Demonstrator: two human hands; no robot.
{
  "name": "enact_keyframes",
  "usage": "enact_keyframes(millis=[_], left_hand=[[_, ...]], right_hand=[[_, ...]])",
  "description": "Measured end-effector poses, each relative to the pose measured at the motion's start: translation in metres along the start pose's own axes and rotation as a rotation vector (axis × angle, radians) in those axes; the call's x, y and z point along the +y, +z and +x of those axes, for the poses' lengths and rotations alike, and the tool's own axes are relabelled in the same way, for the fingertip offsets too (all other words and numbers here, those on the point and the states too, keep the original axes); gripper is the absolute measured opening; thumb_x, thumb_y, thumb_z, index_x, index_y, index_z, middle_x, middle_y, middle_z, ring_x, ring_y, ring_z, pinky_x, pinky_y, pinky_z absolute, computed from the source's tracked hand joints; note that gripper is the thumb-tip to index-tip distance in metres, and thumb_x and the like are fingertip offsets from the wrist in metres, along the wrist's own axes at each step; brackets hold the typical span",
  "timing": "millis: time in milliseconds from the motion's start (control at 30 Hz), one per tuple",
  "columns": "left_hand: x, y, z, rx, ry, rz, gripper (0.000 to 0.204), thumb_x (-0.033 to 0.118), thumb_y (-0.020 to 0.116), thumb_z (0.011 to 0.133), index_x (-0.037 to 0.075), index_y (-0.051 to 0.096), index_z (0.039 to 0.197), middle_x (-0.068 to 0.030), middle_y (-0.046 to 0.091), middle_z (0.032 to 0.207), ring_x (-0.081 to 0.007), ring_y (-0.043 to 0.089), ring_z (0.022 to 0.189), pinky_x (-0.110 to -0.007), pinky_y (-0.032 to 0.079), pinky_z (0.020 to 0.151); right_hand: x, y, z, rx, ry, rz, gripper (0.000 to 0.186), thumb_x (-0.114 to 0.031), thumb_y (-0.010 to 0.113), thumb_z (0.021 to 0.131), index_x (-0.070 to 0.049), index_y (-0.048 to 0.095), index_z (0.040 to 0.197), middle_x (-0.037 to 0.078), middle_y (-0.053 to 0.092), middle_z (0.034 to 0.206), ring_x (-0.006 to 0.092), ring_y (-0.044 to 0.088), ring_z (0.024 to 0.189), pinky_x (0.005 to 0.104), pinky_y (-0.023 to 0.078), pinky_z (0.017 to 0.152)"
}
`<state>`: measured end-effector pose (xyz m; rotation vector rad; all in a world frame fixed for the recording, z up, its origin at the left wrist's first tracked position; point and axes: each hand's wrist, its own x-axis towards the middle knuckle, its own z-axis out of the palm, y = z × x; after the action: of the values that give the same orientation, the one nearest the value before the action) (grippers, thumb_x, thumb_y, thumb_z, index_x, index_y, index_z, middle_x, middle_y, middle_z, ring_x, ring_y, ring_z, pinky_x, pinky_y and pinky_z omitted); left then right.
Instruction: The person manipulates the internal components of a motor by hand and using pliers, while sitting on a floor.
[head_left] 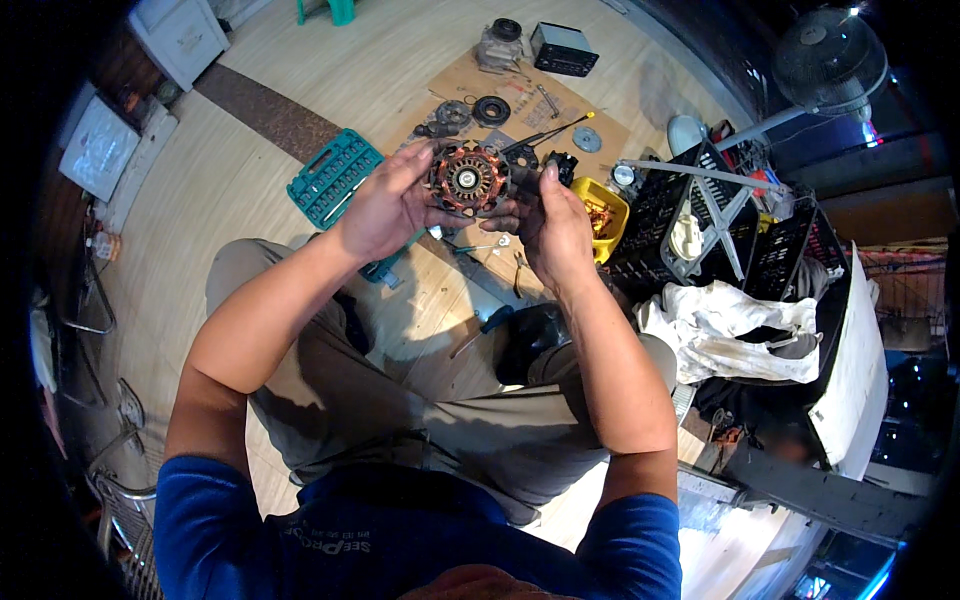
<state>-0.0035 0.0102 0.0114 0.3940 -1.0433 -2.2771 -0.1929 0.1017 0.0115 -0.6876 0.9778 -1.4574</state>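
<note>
I hold a round metal motor part [467, 178] with copper windings and a central hub up in front of me. My left hand [392, 205] grips its left side with curled fingers. My right hand [552, 225] holds the right side, thumb raised along the edge and fingertips darkened with grime. Behind it, a cardboard sheet [617, 138] bears a black ring [491, 111], a grey disc [586, 139], long tools and small parts. A teal socket case [322, 170] lies open at the left, and a yellow bin [610, 212] of parts sits beside my right hand.
Black crates [650, 250] with a metal bracket and white rag [735, 340] crowd my right side, below a fan [830, 70]. A car stereo unit [564, 50] sits on the floor ahead. Chrome chair frames [130, 410] are at the left, and my crossed legs are below.
</note>
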Motion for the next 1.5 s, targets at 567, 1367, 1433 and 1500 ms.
enact_keyframes(millis=[567,1367,1433,1500], left_hand=[[0.0005,0.0001,0.0004,-0.005,0.008,0.014,0.039,0.029,0.034,0.103,0.004,0.042,0.132,-0.0114,0.058,0.125,-0.0234,0.062,0.11,-0.04,0.057,0.083],[0.0005,0.0014,0.0004,0.003,0.052,0.052,0.046,0.021,0.05,0.098,-0.001,0.036,0.136,-0.0136,0.059,0.12,-0.0218,0.065,0.103,-0.035,0.059,0.078],[0.0012,0.0,-0.001,0.025,0.059,0.097,0.049,0.017,0.054,0.096,-0.002,0.035,0.137,-0.0134,0.059,0.12,-0.0206,0.065,0.102,-0.034,0.059,0.078],[0.0023,-0.0011,-0.0019,0.047,0.069,0.139,0.052,0.014,0.058,0.094,-0.002,0.035,0.138,-0.0131,0.058,0.121,-0.0193,0.065,0.101,-0.033,0.059,0.078]], right_hand=[[0.0,-0.0007,0.0005,-0.01,-0.008,-0.009,0.058,-0.047,0.04,0.101,0.007,0.05,0.12,0.017,0.065,0.102,0.0225,0.066,0.08,0.035,0.057,0.069],[0.0001,-0.0017,-0.0007,-0.005,0.019,-0.038,0.053,-0.041,0.041,0.101,0.007,0.051,0.121,0.019,0.063,0.11,0.0259,0.064,0.087,0.0418,0.056,0.076],[-0.0014,0.0023,-0.001,-0.014,0.016,-0.024,0.051,-0.04,0.042,0.101,0.006,0.051,0.122,0.018,0.063,0.111,0.0261,0.065,0.087,0.0415,0.056,0.076],[-0.0014,0.004,-0.0017,-0.025,0.013,-0.013,0.05,-0.038,0.042,0.101,0.006,0.051,0.122,0.018,0.063,0.111,0.0263,0.065,0.088,0.0413,0.056,0.076]])
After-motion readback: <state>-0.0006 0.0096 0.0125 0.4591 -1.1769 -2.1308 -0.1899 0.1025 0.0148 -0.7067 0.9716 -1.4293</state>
